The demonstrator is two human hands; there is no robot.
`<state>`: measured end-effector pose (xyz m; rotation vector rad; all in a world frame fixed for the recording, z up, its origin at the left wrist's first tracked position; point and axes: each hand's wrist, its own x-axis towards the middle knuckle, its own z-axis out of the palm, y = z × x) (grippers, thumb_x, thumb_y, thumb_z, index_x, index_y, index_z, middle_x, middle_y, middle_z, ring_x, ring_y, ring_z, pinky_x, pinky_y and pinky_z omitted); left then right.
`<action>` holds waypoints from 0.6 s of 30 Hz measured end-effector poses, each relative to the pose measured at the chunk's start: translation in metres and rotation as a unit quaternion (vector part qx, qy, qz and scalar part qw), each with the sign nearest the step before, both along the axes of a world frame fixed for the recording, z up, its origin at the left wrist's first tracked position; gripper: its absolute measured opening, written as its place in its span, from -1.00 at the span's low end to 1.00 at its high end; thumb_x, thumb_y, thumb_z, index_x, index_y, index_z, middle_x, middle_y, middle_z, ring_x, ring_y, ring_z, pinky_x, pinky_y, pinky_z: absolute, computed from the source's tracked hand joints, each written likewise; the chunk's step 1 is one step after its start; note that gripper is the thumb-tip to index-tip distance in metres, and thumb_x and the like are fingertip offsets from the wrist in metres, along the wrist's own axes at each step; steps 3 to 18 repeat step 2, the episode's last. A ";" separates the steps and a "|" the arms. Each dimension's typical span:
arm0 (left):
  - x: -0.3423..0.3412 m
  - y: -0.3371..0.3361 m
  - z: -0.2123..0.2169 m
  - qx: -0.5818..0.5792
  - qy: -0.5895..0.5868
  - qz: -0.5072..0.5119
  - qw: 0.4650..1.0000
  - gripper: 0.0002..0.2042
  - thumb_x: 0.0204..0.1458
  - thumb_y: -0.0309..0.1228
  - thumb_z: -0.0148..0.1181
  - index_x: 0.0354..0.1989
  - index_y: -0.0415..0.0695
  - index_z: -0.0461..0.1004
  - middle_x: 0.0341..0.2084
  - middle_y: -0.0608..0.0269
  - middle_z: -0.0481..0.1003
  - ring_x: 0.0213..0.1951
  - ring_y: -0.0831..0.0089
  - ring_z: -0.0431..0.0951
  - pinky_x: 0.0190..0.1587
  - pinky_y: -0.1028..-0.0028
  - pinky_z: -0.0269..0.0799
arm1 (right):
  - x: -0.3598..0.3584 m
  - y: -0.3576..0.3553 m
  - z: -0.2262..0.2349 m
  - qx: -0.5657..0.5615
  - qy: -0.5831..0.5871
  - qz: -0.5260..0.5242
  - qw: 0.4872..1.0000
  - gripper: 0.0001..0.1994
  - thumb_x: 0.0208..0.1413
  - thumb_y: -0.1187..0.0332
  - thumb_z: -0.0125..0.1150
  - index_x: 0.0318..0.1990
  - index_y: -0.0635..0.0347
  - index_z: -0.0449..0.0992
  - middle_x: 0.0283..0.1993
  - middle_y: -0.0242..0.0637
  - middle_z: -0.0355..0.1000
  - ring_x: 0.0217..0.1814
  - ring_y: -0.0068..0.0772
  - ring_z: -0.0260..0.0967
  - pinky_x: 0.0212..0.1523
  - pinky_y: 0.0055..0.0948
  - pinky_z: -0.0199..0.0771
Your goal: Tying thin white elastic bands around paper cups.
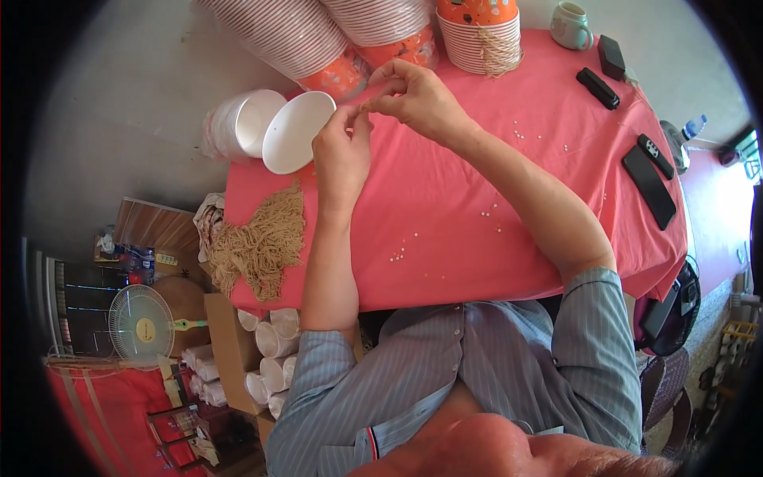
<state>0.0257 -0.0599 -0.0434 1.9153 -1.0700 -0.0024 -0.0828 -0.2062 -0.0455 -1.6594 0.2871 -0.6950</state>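
Note:
Above the far left part of the table my hands meet at the fingertips. My left hand (343,151) is closed in a pinch beside an open white paper tub (298,139) lying tilted. The thumb and forefinger of my right hand (425,99) also close in a pinch, its other fingers curled. A small tan bit shows between the fingertips, too small to name. A heap of tan strings (266,238) lies at the left table edge, near my left forearm. More tan strings (499,52) hang over a stack of orange-patterned tubs (469,44).
Wrapped stacks of tubs (274,40) lean at the back, beside a white tub stack (253,123). Small white beads (397,256) dot the red tablecloth (445,191). A mug (571,28), a black stapler-like object (598,89) and a phone (650,187) lie right.

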 end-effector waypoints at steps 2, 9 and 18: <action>-0.004 0.003 0.008 0.046 -0.004 0.033 0.998 -0.72 0.35 -0.37 0.31 0.09 -0.30 0.66 -0.10 -0.21 0.73 -0.03 0.00 0.79 0.04 0.12 0.64 | 0.003 -0.001 -0.002 -0.011 0.000 -0.002 1.000 -0.60 0.25 0.38 0.42 0.20 0.28 0.53 -0.22 -0.36 0.70 -0.14 -0.69 0.51 -0.07 -0.54 0.51; -0.004 0.003 0.008 0.046 -0.004 0.033 0.998 -0.72 0.35 -0.37 0.31 0.09 -0.30 0.66 -0.10 -0.21 0.73 -0.03 0.00 0.79 0.04 0.12 0.64 | 0.003 -0.001 -0.002 -0.011 0.000 -0.002 1.000 -0.60 0.25 0.38 0.42 0.20 0.28 0.53 -0.22 -0.36 0.70 -0.14 -0.69 0.51 -0.07 -0.54 0.51; -0.004 0.003 0.008 0.046 -0.004 0.033 0.998 -0.72 0.35 -0.37 0.31 0.09 -0.30 0.66 -0.10 -0.21 0.73 -0.03 0.00 0.79 0.04 0.12 0.64 | 0.003 -0.001 -0.002 -0.011 0.000 -0.002 1.000 -0.60 0.25 0.38 0.42 0.20 0.28 0.53 -0.22 -0.36 0.70 -0.14 -0.69 0.51 -0.07 -0.54 0.51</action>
